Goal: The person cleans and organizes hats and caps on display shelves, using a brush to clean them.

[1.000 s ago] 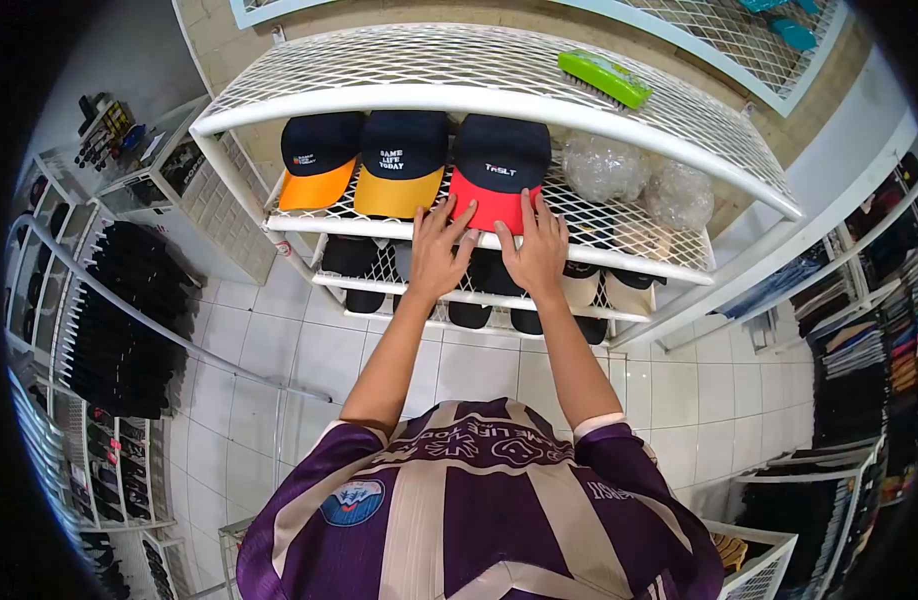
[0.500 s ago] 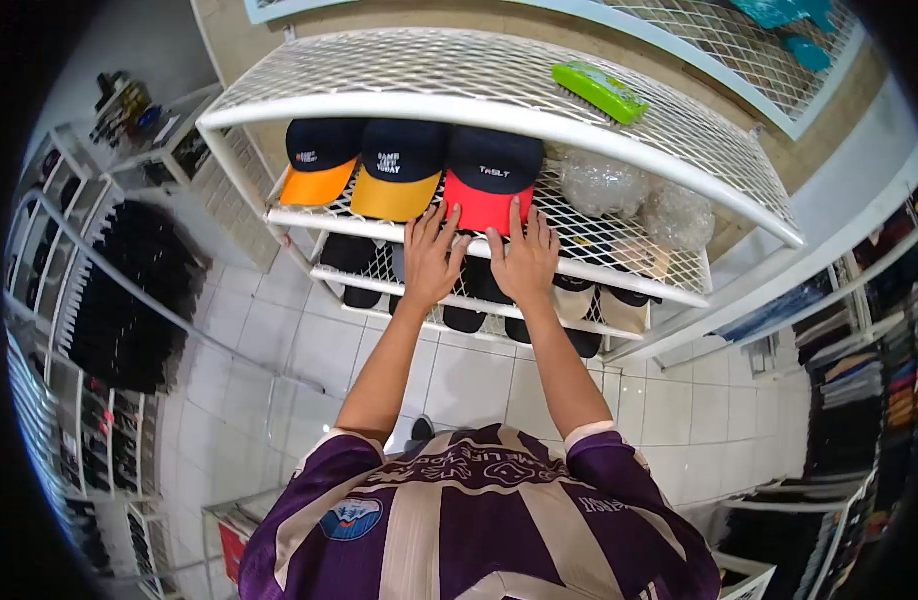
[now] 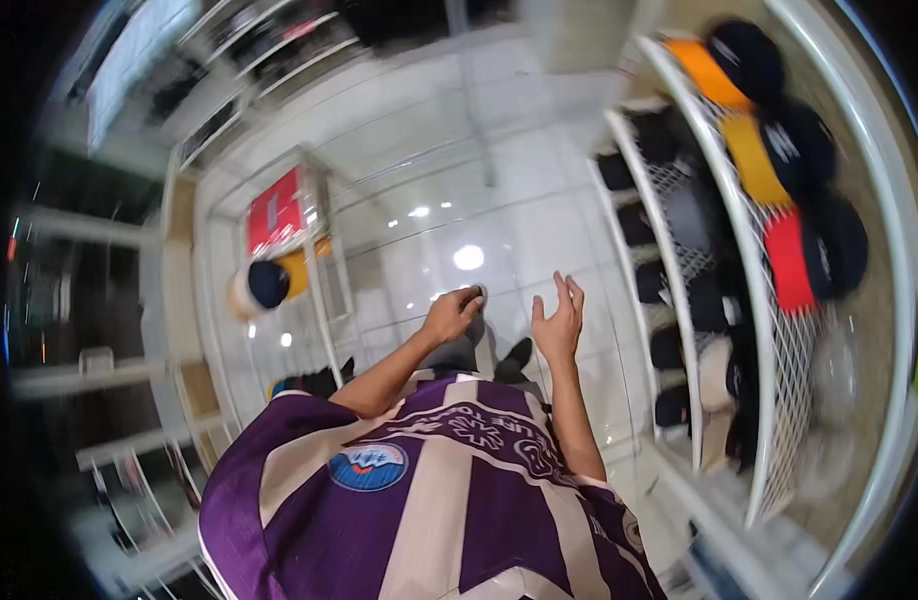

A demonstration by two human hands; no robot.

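My left hand [image 3: 453, 316] is in front of my body over the tiled floor, its fingers curled in loosely, and I see nothing held in it. My right hand [image 3: 559, 318] hangs beside it, fingers spread and empty. Neither hand touches the shelf. To the right, three dark caps stand in a row on the white mesh shelf: one with a red brim [image 3: 791, 262], one with a yellow brim [image 3: 747, 160] and one with an orange brim [image 3: 707, 72].
Lower shelf tiers hold several dark caps [image 3: 669, 350] and a beige cap [image 3: 717, 374]. On the left, a white-framed stand [image 3: 324, 290] carries a red packet [image 3: 277, 215] and a navy cap [image 3: 268, 285]. White floor tiles [image 3: 419, 240] lie ahead. Much is blurred.
My hands have come off the red-brimmed cap and drawn back toward my body. My view has turned left, so the cap shelf now stands on the right.
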